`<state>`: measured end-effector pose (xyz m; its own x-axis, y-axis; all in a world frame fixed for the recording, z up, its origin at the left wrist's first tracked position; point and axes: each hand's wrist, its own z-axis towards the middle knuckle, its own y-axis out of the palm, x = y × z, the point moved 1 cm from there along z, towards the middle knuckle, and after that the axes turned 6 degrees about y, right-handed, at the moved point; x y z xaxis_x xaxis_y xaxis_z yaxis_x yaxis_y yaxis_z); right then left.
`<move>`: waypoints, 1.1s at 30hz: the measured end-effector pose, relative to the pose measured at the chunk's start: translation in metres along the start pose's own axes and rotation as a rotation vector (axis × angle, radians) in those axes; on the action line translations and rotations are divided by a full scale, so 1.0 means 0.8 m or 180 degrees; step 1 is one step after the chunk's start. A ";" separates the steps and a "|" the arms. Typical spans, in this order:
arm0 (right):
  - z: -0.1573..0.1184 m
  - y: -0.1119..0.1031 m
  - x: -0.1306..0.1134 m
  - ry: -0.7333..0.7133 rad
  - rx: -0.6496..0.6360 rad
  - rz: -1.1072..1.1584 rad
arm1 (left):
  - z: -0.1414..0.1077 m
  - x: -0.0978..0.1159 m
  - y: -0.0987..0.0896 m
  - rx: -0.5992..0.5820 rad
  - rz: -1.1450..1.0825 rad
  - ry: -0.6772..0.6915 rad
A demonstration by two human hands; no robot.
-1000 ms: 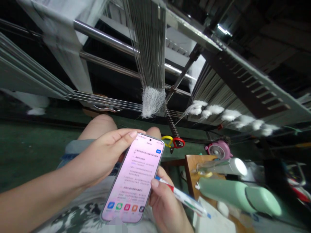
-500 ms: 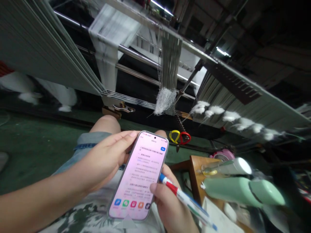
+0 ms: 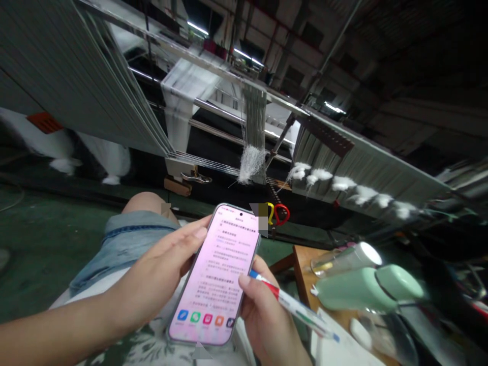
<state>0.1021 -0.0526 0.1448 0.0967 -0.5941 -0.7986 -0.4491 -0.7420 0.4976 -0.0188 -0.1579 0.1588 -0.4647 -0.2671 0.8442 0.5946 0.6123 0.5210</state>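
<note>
A phone (image 3: pixel 213 274) with a lit pink screen of text and a row of app icons lies tilted between both hands above the lap. My left hand (image 3: pixel 163 259) grips its left edge, thumb along the upper side. My right hand (image 3: pixel 263 305) holds the lower right edge, its thumb at the screen's side. A pen (image 3: pixel 301 310) with blue, red and white parts is also held in the right hand, pointing down to the right.
A wooden stool (image 3: pixel 301 264) at the right bears a green bottle (image 3: pixel 358 290), a clear cup (image 3: pixel 343 262) and white paper (image 3: pixel 335 345). Ahead stands a machine with hanging threads (image 3: pixel 254 112), white thread bundles (image 3: pixel 343 183) and red-and-yellow scissors (image 3: pixel 281 214).
The view has shifted, so more of the background above shows and the stool's objects sit slightly further left. The text on the screen has moved up. Both hands keep their hold.
</note>
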 end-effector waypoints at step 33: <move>0.009 -0.001 -0.004 0.0117 -0.0558 -0.0190 | -0.013 -0.035 -0.027 -0.0109 -0.0312 0.0295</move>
<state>0.0957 -0.0477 0.1444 0.1525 -0.5558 -0.8172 -0.2803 -0.8172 0.5036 -0.0120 -0.1716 0.1249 -0.4601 -0.3929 0.7962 0.5722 0.5545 0.6043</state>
